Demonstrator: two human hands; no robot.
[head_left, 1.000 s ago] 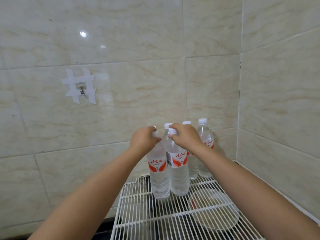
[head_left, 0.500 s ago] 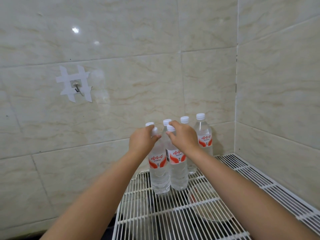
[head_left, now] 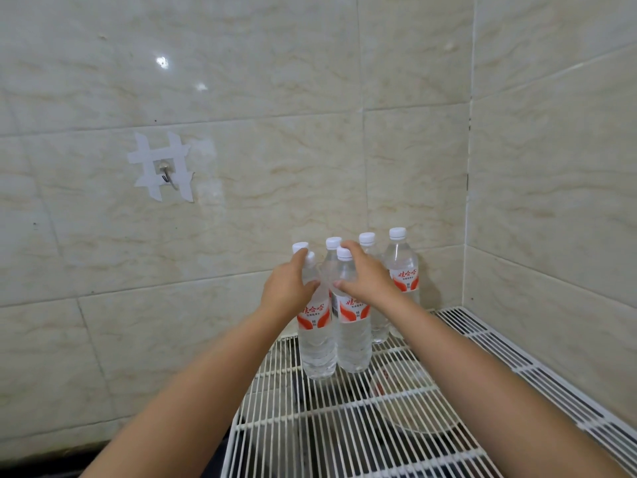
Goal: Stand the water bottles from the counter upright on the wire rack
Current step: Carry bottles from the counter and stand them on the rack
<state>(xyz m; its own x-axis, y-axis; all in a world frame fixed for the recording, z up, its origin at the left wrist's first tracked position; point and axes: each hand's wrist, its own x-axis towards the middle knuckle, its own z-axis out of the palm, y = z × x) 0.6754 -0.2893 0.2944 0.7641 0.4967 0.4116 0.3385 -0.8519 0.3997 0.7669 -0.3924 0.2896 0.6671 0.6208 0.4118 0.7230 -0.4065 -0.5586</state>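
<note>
Nearest the camera, two bare forearms reach forward over the white wire rack (head_left: 344,426), whose bars run out to the tiled corner on the right. Through the bars a round pale dish (head_left: 413,401) and dark shapes show below, too dim to name.

Farther in, the left hand (head_left: 287,288) curls round the neck and shoulder of the front left bottle (head_left: 315,336), thumb across the clear plastic just above the red-and-white label. The right hand (head_left: 365,281) grips the front right bottle (head_left: 353,334) the same way — fingers over the shoulder beside the white cap, thumb pressed on the near side. Both bottles stand upright on the rack, touching each other side by side, their bases on the wires near its left edge.

Behind them stand more upright bottles with white caps. One cap (head_left: 299,247) peeps above the left hand, another (head_left: 333,242) rises between the two hands, and a third bottle (head_left: 375,326) is partly hidden by the right wrist. The rightmost bottle (head_left: 402,270) stands clear of the hands — close to the back wall, its label facing out.

Beyond is the beige marbled tile wall (head_left: 275,167). High on the left a small metal hook (head_left: 169,175) is fixed there under crossed strips of white tape (head_left: 151,160).
</note>
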